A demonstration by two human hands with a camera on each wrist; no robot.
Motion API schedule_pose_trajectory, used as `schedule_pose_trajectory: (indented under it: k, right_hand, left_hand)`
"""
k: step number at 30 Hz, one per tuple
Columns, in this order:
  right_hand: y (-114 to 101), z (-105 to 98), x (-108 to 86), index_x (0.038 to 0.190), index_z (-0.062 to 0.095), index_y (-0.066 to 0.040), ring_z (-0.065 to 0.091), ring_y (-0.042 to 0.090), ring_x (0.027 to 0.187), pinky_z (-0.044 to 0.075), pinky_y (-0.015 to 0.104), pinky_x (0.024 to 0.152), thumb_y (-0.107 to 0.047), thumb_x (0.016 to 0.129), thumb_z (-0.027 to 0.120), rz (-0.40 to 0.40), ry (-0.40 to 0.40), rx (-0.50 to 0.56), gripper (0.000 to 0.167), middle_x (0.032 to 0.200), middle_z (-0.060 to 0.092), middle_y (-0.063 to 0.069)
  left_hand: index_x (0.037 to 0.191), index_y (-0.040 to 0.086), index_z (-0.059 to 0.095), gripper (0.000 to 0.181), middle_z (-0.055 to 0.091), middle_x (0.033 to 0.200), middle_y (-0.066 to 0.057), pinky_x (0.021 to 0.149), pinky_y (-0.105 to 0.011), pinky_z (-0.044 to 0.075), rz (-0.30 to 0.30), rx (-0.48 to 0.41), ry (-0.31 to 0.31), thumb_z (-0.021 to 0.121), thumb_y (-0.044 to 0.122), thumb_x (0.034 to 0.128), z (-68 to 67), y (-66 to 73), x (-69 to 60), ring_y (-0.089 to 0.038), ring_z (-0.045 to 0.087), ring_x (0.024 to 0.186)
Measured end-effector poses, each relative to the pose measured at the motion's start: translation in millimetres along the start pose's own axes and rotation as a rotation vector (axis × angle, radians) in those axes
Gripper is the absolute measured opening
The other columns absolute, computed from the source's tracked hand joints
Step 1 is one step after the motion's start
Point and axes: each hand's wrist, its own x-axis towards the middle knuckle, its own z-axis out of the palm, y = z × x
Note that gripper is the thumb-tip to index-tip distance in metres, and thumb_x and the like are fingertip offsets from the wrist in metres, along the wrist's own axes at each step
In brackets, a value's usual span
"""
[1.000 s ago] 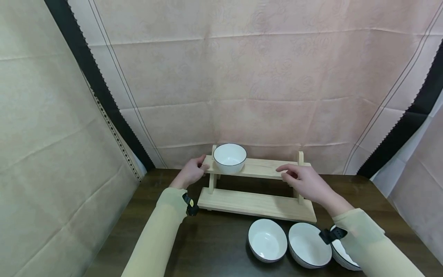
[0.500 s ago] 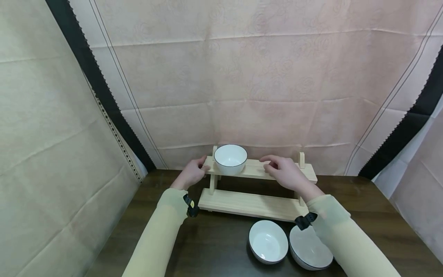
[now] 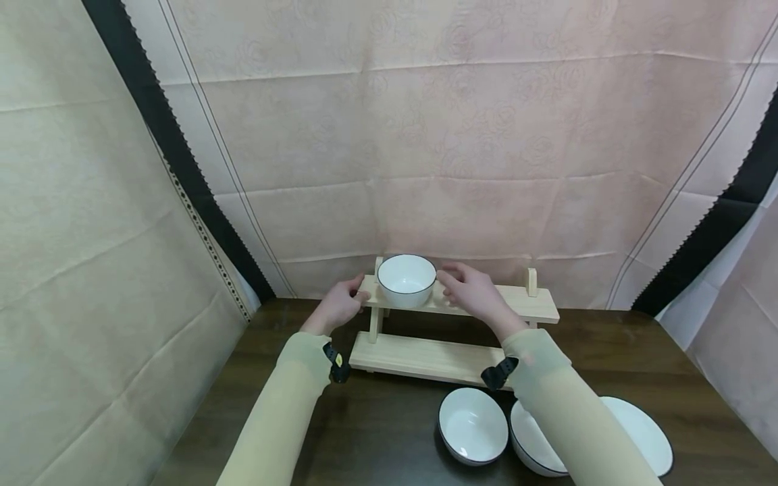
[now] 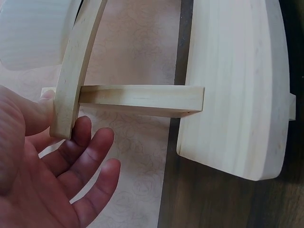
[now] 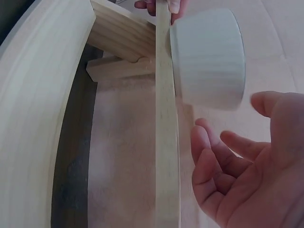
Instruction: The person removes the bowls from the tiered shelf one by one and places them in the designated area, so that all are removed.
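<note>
A white bowl with a dark rim (image 3: 406,280) stands upright near the left end of the upper board of a two-tier wooden shelf (image 3: 529,305). My left hand (image 3: 339,307) grips that board's left end; in the left wrist view its thumb lies on top and the index finger underneath, the other fingers loose. Close to the bowl's right side is my right hand (image 3: 477,290). In the right wrist view, the right hand (image 5: 242,166) has relaxed, slightly bent fingers and holds nothing, with a small gap to the bowl (image 5: 209,59).
Three more white bowls sit on the dark wooden table before the shelf: one at left (image 3: 473,425), one in the middle (image 3: 530,442) and one at right (image 3: 645,439). My right forearm partly covers two. Pale curtain (image 3: 462,135) hangs behind and beside the table.
My right hand has moved left along the upper board, from near its right end to beside the bowl. The left hand keeps its grip, and the bowl stays where it was.
</note>
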Motion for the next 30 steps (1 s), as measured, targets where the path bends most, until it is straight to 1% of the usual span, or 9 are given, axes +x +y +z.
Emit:
schedule_pose_trajectory:
  k: [3, 9, 12, 16, 19, 24, 27, 30]
  right_hand:
    - [-4.9, 6.3, 2.6, 0.147, 0.049, -0.013, 0.069, 0.025, 0.095, 0.058, 0.037, 0.077, -0.055, 0.1, 0.053, 0.005, 0.023, 0.011, 0.063, 0.115, 0.068, 0.011]
    - [-16.9, 13.4, 3.7, 0.146, 0.049, -0.014, 0.07, 0.024, 0.095, 0.057, 0.038, 0.079, -0.053, 0.098, 0.058, 0.009, 0.03, -0.014, 0.063, 0.12, 0.067, 0.008]
    - [-20.3, 16.3, 5.2, 0.146, 0.05, -0.015, 0.069, 0.021, 0.091, 0.056, 0.036, 0.077, -0.051, 0.097, 0.06, 0.001, 0.033, -0.048, 0.061, 0.116, 0.068, 0.008]
    - [-20.2, 19.6, 8.8, 0.143, 0.053, -0.014, 0.067, 0.02, 0.083, 0.055, 0.034, 0.071, -0.049, 0.095, 0.063, -0.01, 0.039, -0.092, 0.059, 0.107, 0.068, 0.008]
    - [-20.8, 19.8, 9.9, 0.141, 0.054, -0.013, 0.067, 0.021, 0.082, 0.054, 0.032, 0.069, -0.048, 0.095, 0.064, -0.009, 0.039, -0.114, 0.059, 0.106, 0.067, 0.008]
    - [-24.0, 18.8, 9.9, 0.141, 0.055, -0.013, 0.063, 0.022, 0.087, 0.052, 0.033, 0.071, -0.048, 0.094, 0.064, -0.008, 0.037, -0.147, 0.059, 0.107, 0.067, 0.008]
    - [-25.5, 18.3, 9.4, 0.142, 0.054, -0.013, 0.06, 0.024, 0.093, 0.05, 0.035, 0.075, -0.047, 0.093, 0.065, -0.005, 0.038, -0.159, 0.06, 0.11, 0.067, 0.009]
    - [-27.4, 18.2, 8.4, 0.144, 0.052, -0.013, 0.059, 0.026, 0.099, 0.05, 0.037, 0.08, -0.045, 0.093, 0.065, 0.006, 0.032, -0.151, 0.061, 0.117, 0.065, 0.009]
  left_hand:
    - [0.16, 0.014, 0.025, 0.064, 0.047, 0.15, -0.012, 0.11, -0.055, 0.039, 0.002, 0.003, -0.007, 0.054, 0.03, 0.105, 0.0, -0.1, -0.4, -0.035, 0.062, 0.111]
    - [0.161, 0.014, 0.025, 0.064, 0.049, 0.148, -0.012, 0.11, -0.056, 0.038, 0.008, 0.012, -0.013, 0.053, 0.03, 0.1054, -0.3, -1.1, 0.2, -0.036, 0.061, 0.111]
    - [0.16, 0.014, 0.025, 0.064, 0.051, 0.147, -0.012, 0.11, -0.056, 0.039, 0.009, 0.014, -0.008, 0.053, 0.031, 0.1052, -0.9, -1.1, -0.2, -0.036, 0.062, 0.11]
    - [0.16, 0.015, 0.026, 0.064, 0.05, 0.148, -0.012, 0.11, -0.055, 0.039, 0.006, 0.016, -0.003, 0.054, 0.031, 0.1049, -2.0, -1.3, -0.2, -0.036, 0.061, 0.111]
    - [0.16, 0.015, 0.026, 0.064, 0.049, 0.148, -0.013, 0.109, -0.056, 0.039, 0.004, 0.016, -0.002, 0.054, 0.031, 0.105, -2.0, -1.2, 0.5, -0.038, 0.061, 0.112]
    - [0.16, 0.015, 0.027, 0.064, 0.054, 0.142, -0.013, 0.109, -0.056, 0.039, 0.001, 0.021, 0.0, 0.054, 0.031, 0.1049, -1.2, -1.4, 0.9, -0.038, 0.061, 0.113]
    - [0.16, 0.016, 0.027, 0.063, 0.055, 0.14, -0.013, 0.109, -0.056, 0.039, 0.0, 0.036, 0.002, 0.054, 0.031, 0.105, -0.8, -0.7, 0.3, -0.034, 0.062, 0.11]
    - [0.16, 0.016, 0.027, 0.063, 0.053, 0.144, -0.011, 0.11, -0.055, 0.039, 0.001, 0.045, 0.005, 0.054, 0.031, 0.1049, -0.8, -0.2, 0.1, -0.03, 0.062, 0.107]
